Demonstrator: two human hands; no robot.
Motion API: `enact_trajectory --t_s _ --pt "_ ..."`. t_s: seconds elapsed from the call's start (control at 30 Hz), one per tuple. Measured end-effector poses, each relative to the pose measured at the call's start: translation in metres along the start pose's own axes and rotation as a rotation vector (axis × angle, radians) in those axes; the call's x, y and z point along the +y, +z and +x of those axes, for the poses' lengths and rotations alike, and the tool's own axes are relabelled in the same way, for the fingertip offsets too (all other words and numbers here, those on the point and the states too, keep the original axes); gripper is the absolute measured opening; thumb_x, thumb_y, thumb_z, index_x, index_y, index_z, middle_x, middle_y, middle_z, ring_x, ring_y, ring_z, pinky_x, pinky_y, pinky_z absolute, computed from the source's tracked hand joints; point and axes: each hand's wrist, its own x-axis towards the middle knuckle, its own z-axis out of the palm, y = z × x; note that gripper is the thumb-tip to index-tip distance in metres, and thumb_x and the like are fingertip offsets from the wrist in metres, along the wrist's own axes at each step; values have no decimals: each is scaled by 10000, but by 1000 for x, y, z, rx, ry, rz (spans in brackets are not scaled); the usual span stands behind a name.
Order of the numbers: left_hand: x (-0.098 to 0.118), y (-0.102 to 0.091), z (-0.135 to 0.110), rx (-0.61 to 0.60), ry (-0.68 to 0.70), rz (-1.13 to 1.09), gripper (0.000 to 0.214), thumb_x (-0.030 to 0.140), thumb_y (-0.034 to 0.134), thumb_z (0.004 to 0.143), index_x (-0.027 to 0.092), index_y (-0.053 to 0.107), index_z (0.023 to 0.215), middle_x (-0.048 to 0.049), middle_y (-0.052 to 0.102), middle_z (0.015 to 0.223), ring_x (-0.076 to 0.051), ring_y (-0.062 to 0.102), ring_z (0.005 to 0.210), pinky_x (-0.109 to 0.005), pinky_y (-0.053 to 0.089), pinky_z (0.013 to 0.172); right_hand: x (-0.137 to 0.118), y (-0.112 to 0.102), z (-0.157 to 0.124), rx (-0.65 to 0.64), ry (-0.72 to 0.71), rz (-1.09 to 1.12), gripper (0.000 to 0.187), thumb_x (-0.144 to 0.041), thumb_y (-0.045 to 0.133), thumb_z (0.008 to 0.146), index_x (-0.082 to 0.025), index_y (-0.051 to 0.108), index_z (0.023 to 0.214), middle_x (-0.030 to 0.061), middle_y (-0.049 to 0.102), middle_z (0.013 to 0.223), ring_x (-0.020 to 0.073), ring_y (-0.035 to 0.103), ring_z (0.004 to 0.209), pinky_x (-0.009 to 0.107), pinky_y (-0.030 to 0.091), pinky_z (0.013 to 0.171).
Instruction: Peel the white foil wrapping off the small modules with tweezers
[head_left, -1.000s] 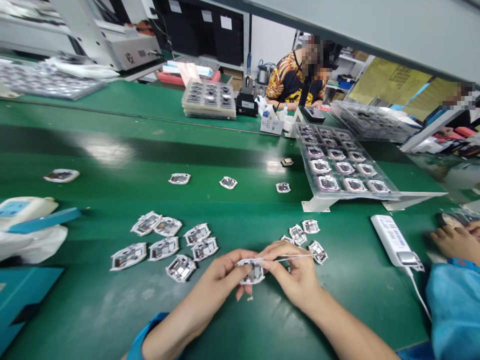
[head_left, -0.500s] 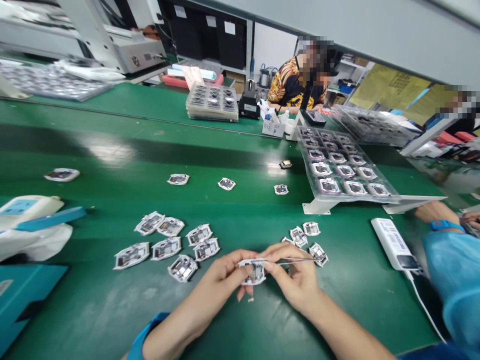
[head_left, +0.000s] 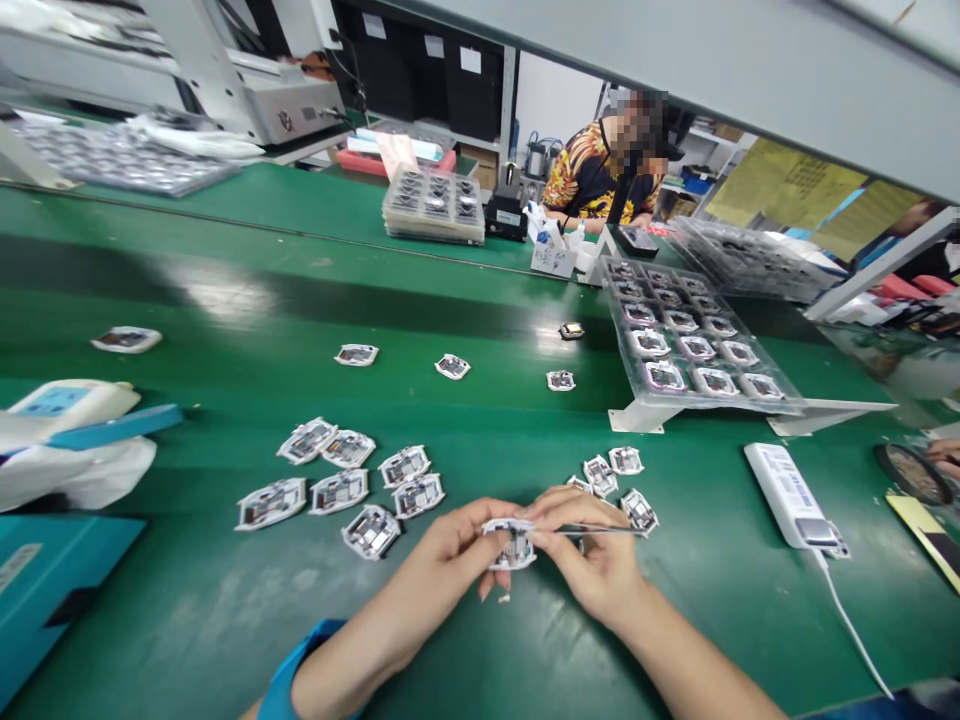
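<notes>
You are pinching a module between the thumb and fingers of your left hand, holding it just above the green counter. Your right hand is pinching slim tweezers between thumb and fingertips, and their points are meeting the module's right side. Both hands are closing in around it, nearly touching each other. A tiny pale scrap is lying on the counter just below the module.

The landmark here is the clear tray, which is standing on white brackets and holding rows of modules. Below its near left corner, four loose modules are lying just beside your right hand. Farther left of the tray, seven more are sitting in a loose group, and a scattered row is running along the counter level with its near edge. To the right of the group below the tray, a white unit is trailing a white cable.

Beyond the tray, a co-worker in a patterned shirt is sitting with both arms forward at the counter. Past its right end, another person's hand is showing at the edge of the view.
</notes>
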Motion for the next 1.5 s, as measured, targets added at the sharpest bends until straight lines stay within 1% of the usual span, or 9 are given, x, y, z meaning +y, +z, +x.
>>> enact_trajectory --t_s 0.23,0.4,0.53,0.73,0.8,1.03,1.23,1.43,1.5 --pt "1 0 1 -12 5 53 393 425 603 741 141 670 1003 -7 645 684 -142 567 550 -257 428 549 2 3 -2 61 87 91 114 -115 687 847 -219 691 894 45 748 838 187 724 794 320 576 727" --pt "3 3 2 2 22 68 381 431 613 727 142 661 971 4 624 678 -146 571 557 -252 437 525 3 3 -2 42 18 -29 138 -93 682 842 -222 692 890 43 770 827 189 732 771 377 556 837" --pt "0 3 2 20 40 84 357 433 592 756 141 661 949 1 629 660 -134 543 537 -242 414 511 1 2 0 5 -39 -105 153 -65 690 828 -207 687 887 40 773 809 183 745 764 374 532 898" --pt "-1 1 3 50 33 46 380 439 597 783 135 662 1002 1 626 612 -144 526 555 -241 410 511 -3 0 2 42 129 1 91 -128 691 838 -203 687 889 58 759 873 181 734 831 304 589 778" --pt "1 1 3 56 32 34 383 443 613 777 135 666 1000 1 628 605 -143 520 552 -243 411 513 -3 -1 2 51 145 14 75 -140 686 844 -202 684 885 57 754 860 181 732 827 308 593 774" --pt "3 1 1 60 17 24 362 438 644 760 150 676 976 7 628 588 -145 535 540 -242 406 512 -1 -1 0 51 107 -10 52 -160 673 858 -209 690 867 58 762 853 196 738 813 364 598 830" --pt "1 2 2 83 22 -2 354 444 660 759 149 682 953 -8 642 673 -136 536 562 -226 409 503 0 -1 1 2 -35 -100 127 -95 673 846 -216 692 883 38 776 823 192 751 799 377 568 897" --pt "3 3 3 93 22 -12 403 492 683 740 148 676 949 -13 637 728 -129 528 569 -224 399 492 -4 -1 3 59 98 -30 28 -175 671 861 -197 688 866 66 767 867 189 741 825 320 606 770" --pt "4 3 2 95 17 -6 404 498 688 735 147 672 936 -15 638 725 -130 528 571 -226 397 494 -3 -1 2 69 114 -29 17 -188 672 861 -189 685 850 73 765 852 189 740 823 314 605 763"
